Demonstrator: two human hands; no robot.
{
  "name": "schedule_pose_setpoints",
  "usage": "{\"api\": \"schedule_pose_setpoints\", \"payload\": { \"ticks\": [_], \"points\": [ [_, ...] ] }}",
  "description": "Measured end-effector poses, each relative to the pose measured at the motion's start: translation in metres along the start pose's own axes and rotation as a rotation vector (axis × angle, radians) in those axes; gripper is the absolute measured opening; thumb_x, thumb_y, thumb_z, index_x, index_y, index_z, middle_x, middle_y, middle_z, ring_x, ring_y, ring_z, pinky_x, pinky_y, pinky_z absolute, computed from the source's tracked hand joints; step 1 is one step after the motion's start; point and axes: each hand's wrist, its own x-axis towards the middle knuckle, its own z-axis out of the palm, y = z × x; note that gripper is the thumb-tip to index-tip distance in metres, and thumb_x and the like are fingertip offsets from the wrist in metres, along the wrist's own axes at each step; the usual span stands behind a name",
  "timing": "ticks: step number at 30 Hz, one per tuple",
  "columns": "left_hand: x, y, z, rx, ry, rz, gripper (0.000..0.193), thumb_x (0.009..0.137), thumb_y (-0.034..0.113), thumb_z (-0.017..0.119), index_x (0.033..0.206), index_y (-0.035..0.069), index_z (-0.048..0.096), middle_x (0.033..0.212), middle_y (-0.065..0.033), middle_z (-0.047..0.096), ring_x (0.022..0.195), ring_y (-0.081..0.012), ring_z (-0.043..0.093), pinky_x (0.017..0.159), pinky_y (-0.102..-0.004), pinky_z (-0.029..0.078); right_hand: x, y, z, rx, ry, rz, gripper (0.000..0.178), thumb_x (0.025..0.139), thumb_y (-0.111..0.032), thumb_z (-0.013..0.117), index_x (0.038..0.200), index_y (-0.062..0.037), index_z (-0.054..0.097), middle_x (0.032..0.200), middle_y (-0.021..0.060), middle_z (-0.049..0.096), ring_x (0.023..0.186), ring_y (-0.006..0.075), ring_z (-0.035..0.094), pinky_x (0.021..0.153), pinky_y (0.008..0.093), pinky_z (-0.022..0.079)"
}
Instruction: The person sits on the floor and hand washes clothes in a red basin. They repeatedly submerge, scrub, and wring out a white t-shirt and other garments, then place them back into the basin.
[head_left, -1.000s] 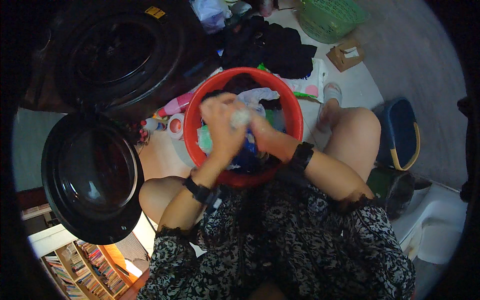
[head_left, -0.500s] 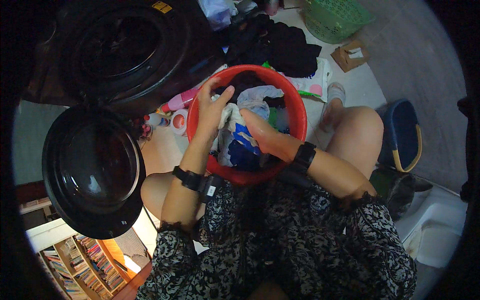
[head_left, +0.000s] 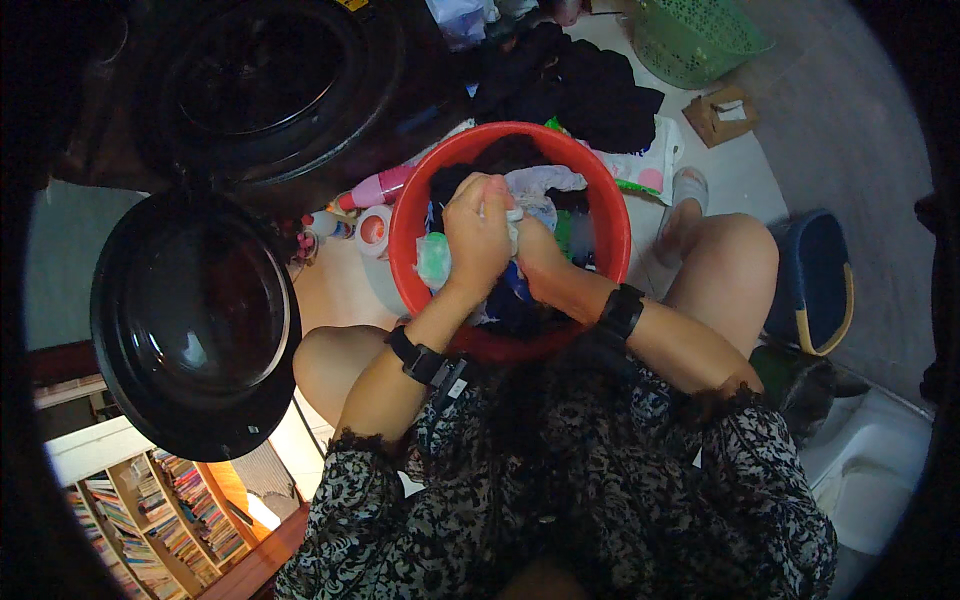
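Note:
A red tub stands between my knees, with wet-looking laundry heaped inside. Over it my left hand is closed in a fist round a bunched white cloth. Right beside it, my right hand grips the same cloth, its fingers partly hidden. Most of the cloth is covered by the two hands. Below them lies a blue cloth. A pale cloth is behind the hands, and a green-and-white piece shows at the tub's left side.
At left, a black front-loading machine's round door hangs open. Beside the tub are a pink bottle and a white container. Dark clothes lie beyond. A green basket stands far right, a blue bucket near my right knee.
My left hand has gone from loosely open to a tight fist on the white cloth and moved right, closer to my right hand. The whole view has shifted slightly.

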Motion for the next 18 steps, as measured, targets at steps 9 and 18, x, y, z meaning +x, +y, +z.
{"api": "schedule_pose_setpoints", "payload": {
  "ticks": [9, 18],
  "points": [
    [0.0, 0.025, -0.007, -0.019, 0.009, 0.036, 0.026, 0.084, 0.027, 0.062, 0.097, 0.004, 0.061, 0.11, -0.0137, 0.054, 0.106, -0.025, 0.051, 0.093, -0.0349, 0.039, -0.009, -0.034, 0.009, -0.183, 0.112, 0.029, 0.042, 0.094, -0.036, 0.036, 0.096, -0.0011, 0.06, 0.087, 0.0112, 0.061, 0.077, 0.0202, 0.058, 0.07, 0.0331, 0.046],
    [0.0, 0.027, -0.002, 0.213, 0.017, 0.219, 0.013, 0.081, 0.008, 0.057, 0.07, 0.0, 0.056, 0.075, -0.0114, 0.057, 0.072, -0.0252, 0.055, 0.068, -0.0356, 0.044, 0.004, -0.004, 0.01, -0.472, 0.024, -0.377, 0.027, 0.092, -0.022, 0.042, 0.104, -0.0017, 0.054, 0.086, 0.0163, 0.063, 0.082, 0.0321, 0.062, 0.073, 0.0409, 0.048]
  ]
}}
